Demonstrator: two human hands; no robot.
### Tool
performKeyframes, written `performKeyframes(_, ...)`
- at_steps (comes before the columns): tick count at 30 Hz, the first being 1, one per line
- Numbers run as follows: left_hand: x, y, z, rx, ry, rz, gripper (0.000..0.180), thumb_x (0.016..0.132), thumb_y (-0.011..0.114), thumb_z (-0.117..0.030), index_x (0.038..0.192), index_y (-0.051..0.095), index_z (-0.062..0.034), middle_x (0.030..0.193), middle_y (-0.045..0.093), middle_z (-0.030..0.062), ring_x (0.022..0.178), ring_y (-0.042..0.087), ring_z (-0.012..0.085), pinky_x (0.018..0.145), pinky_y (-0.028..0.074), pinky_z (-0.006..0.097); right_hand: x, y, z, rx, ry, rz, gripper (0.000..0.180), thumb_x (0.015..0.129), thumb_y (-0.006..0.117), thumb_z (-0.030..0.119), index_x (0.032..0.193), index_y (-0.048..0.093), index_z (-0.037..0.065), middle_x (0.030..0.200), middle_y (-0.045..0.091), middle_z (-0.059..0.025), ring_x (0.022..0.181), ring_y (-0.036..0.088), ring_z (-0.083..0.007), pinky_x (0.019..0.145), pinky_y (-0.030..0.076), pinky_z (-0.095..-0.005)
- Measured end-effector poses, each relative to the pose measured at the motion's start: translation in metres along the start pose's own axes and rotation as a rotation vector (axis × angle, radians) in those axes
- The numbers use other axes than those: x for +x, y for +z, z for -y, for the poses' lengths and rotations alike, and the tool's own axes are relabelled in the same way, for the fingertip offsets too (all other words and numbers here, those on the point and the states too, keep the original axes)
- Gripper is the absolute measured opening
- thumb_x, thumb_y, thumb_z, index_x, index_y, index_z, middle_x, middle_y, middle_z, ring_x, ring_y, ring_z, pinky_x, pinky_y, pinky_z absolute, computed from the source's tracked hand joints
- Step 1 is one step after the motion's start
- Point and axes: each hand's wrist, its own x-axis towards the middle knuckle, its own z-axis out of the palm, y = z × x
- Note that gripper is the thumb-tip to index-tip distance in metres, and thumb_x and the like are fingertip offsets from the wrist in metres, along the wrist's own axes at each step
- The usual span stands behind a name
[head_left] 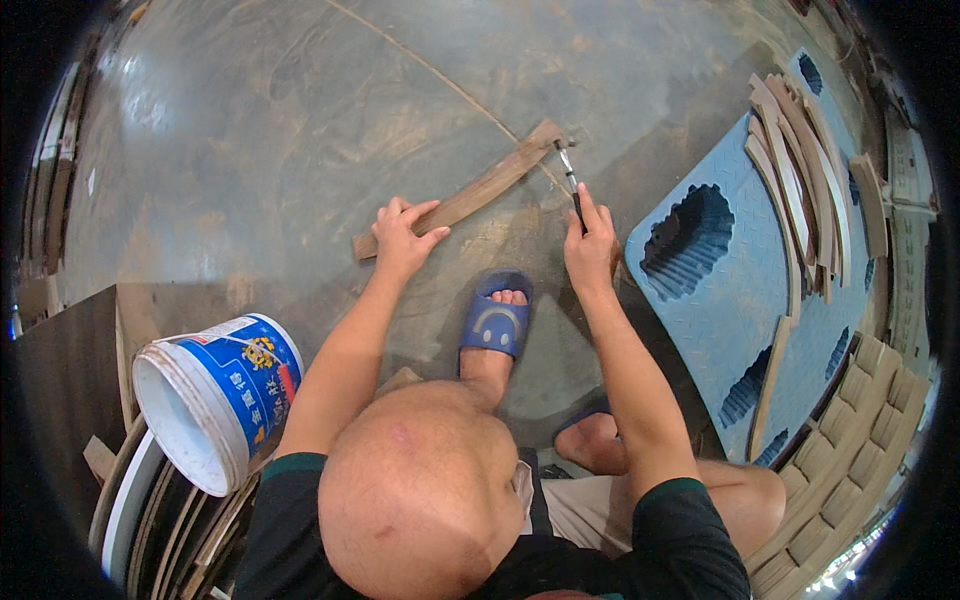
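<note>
A flat brown wooden strip lies slantwise on the floor in front of me. My left hand grips it near its lower left end, thumb and fingers on either side of the wood. In my right hand is a small hammer with a dark grip and a shiny metal shaft. Its head is at the strip's far right end; whether the two touch, I cannot tell. My right fingers are wrapped round the grip, with the index finger along it.
A blue and white bucket lies tilted at left over stacked curved strips. At right, a blue plastic pallet with dark holes carries a pile of curved wooden strips. Stacked wooden pieces stand nearer me. My slippered foot is between my arms.
</note>
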Motion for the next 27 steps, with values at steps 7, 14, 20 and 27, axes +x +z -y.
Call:
performKeyframes(7,0.000,-0.002,0.002,-0.014,-0.020,0.007,0.058,0.081,0.100,-0.044,0.135,0.088,-0.0269,0.116,0.064,0.0034,0.118,0.059,0.0307,0.107,0.044,0.050,-0.016,-0.015,0.027,-0.063,-0.433,0.276,0.057,0.099,0.075,0.002,0.153,0.076,0.020,0.095,0.066,-0.0096,0.083,0.070,-0.0300,0.072,0.058,-0.0403)
performKeyframes(14,-0.001,-0.003,0.005,-0.013,-0.036,0.022,0.058,0.081,0.099,-0.046,0.135,0.088,-0.0270,0.116,0.064,0.0037,0.118,0.058,0.0315,0.107,0.043,0.050,-0.027,0.000,0.041,-0.301,-0.541,0.290,0.066,0.094,0.072,0.002,0.155,0.074,0.027,0.101,0.068,-0.0060,0.086,0.073,-0.0292,0.074,0.061,-0.0426)
performKeyframes(20,0.000,0.000,0.003,-0.006,-0.013,0.002,0.060,0.079,0.100,-0.047,0.134,0.088,-0.0275,0.118,0.065,0.0035,0.119,0.058,0.0311,0.108,0.044,0.051,-0.025,0.001,0.043,-0.164,-0.339,0.118,0.061,0.097,0.072,0.003,0.153,0.075,0.028,0.099,0.069,-0.0083,0.086,0.074,-0.0349,0.075,0.061,-0.0454)
performKeyframes(27,0.000,0.001,0.002,-0.020,-0.007,0.010,0.060,0.080,0.100,-0.047,0.135,0.088,-0.0270,0.118,0.064,0.0039,0.119,0.058,0.0311,0.108,0.044,0.051,-0.027,0.012,0.014,-0.068,-0.211,0.061,0.054,0.102,0.074,0.006,0.154,0.075,0.019,0.105,0.073,-0.0105,0.088,0.075,-0.0279,0.078,0.060,-0.0393)
